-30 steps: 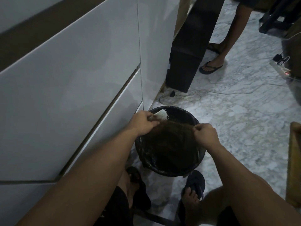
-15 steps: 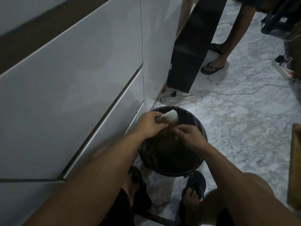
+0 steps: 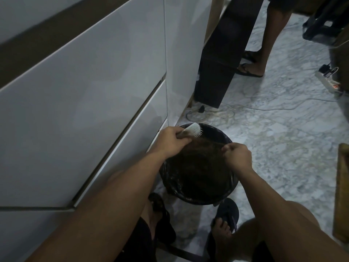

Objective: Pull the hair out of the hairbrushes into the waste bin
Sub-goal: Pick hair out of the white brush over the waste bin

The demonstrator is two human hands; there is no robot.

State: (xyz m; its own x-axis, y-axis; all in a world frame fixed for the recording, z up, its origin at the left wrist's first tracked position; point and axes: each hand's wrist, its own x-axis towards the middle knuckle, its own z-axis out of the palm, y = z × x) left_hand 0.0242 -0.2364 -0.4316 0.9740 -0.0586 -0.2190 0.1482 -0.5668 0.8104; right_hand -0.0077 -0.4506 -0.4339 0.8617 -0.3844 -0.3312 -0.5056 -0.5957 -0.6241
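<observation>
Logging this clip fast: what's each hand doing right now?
Left hand: closed on the hairbrush.
Right hand: pinched shut on hair.

White hairbrush [image 3: 193, 128], brown hair [image 3: 204, 143], black waste bin [image 3: 222, 136], grey-veined marble floor [image 3: 283, 148].

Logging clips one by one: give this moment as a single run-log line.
step: pulling hair | left hand: holds white hairbrush | right hand: pinches hair strand | waste bin: below both hands

1 head view looked down from close above the bin [image 3: 198, 200], facing the marble floor [image 3: 283, 148].
</observation>
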